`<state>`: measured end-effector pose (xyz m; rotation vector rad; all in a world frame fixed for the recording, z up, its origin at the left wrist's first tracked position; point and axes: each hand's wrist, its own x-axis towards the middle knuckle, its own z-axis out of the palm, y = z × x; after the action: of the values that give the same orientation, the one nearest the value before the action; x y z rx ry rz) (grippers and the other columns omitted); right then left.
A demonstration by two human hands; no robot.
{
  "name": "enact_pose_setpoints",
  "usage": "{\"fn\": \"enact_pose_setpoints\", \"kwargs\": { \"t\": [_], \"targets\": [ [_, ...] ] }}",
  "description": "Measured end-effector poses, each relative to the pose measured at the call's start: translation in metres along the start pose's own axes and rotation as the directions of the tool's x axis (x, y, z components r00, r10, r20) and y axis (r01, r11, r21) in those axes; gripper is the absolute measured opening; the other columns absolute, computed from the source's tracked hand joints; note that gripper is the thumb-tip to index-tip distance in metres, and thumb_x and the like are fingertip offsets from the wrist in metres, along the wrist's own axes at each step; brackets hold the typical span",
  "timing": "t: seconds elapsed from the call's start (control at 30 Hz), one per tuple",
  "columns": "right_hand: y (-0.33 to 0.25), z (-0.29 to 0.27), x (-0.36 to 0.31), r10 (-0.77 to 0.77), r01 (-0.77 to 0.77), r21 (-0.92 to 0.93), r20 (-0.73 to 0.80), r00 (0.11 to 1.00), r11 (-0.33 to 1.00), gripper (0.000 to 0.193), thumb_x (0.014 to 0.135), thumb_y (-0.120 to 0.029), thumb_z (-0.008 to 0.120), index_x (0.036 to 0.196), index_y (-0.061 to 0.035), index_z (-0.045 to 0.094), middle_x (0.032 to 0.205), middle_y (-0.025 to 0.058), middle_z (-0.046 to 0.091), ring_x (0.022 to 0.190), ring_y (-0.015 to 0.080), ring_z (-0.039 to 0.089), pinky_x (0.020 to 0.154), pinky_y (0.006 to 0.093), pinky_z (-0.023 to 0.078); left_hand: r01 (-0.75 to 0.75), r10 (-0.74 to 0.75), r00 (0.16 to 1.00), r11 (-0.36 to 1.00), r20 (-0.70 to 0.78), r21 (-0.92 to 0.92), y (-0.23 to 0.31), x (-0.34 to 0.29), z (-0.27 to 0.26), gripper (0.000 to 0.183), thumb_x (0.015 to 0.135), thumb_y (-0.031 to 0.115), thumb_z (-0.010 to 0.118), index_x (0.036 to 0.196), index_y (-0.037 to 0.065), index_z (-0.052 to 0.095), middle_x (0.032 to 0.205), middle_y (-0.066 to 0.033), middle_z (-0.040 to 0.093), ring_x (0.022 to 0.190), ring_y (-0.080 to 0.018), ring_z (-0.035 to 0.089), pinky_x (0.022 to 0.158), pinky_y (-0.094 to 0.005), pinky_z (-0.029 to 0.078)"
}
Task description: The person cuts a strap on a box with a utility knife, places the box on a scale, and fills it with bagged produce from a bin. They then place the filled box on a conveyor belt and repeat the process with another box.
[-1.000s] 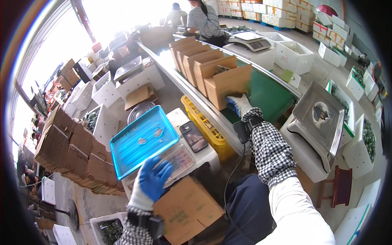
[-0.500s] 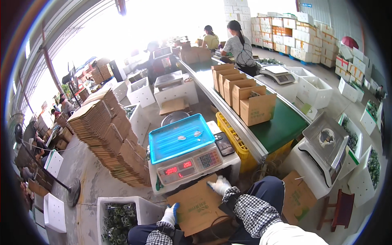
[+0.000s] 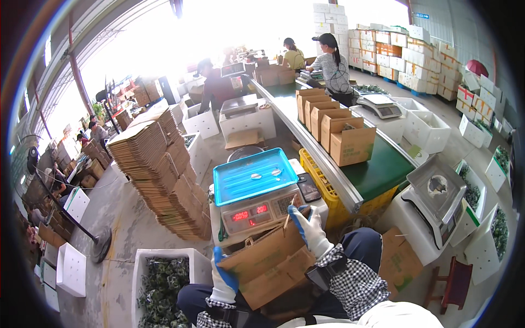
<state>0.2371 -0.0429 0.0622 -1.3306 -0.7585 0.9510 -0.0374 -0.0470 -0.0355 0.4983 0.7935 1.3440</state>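
Note:
A brown cardboard carton (image 3: 268,268), partly unfolded with its flaps tilted up, is held over my lap. My left hand (image 3: 224,277), in a white and blue glove, grips its left edge with the fingers closed. My right hand (image 3: 309,228), gloved the same way, pinches the upper right edge. Just beyond the carton stands a scale (image 3: 257,213) with lit red digits, carrying a blue tray (image 3: 254,183) with two small pale pieces in it. A dark phone (image 3: 309,187) lies beside the tray. The carton hides part of the scale's stand.
Flattened cartons (image 3: 158,175) are stacked at left. A foam box (image 3: 141,273) of dark green produce stands near my left knee. Open cartons (image 3: 350,145) line a green conveyor (image 3: 380,169). Another scale (image 3: 437,191) and a red stool (image 3: 456,287) are at right. People work farther back.
The carton has gone from flat to partly opened out. My right hand has risen with its upper edge, and my left hand has lifted slightly. The whole view has shifted a little.

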Motion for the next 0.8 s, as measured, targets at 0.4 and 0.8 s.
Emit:
{"fn": "enact_pose_setpoints", "kwargs": {
  "t": [0.4,0.8],
  "targets": [
    [-0.006,-0.004,-0.006,-0.178,0.261,-0.17,0.392,0.903,0.95,0.078,0.072,-0.036,0.073,0.126,0.007,0.037,0.122,0.0191,0.046,0.114,0.0256,0.044,0.096,0.0329,0.036,0.143,-0.127,0.95,0.989,0.285,-0.037,0.038,-0.038,0.097,0.062,0.092,0.054,0.032,0.134,0.009,0.037,0.127,-0.0094,0.048,0.115,-0.0251,0.048,0.097,-0.0393,0.04],
    [0.049,-0.001,0.038,0.156,-0.204,0.036,0.519,0.841,0.978,0.038,0.084,-0.026,0.063,0.114,-0.007,0.05,0.101,0.0027,0.058,0.09,0.0093,0.052,0.079,0.0236,0.042,0.134,-0.464,0.885,0.189,-0.032,0.973,-0.007,0.044,0.036,0.07,0.086,0.041,0.055,0.137,0.008,0.022,0.131,-0.0078,0.043,0.126,-0.0186,0.033,0.104,-0.0389,0.026]
  ]
}}
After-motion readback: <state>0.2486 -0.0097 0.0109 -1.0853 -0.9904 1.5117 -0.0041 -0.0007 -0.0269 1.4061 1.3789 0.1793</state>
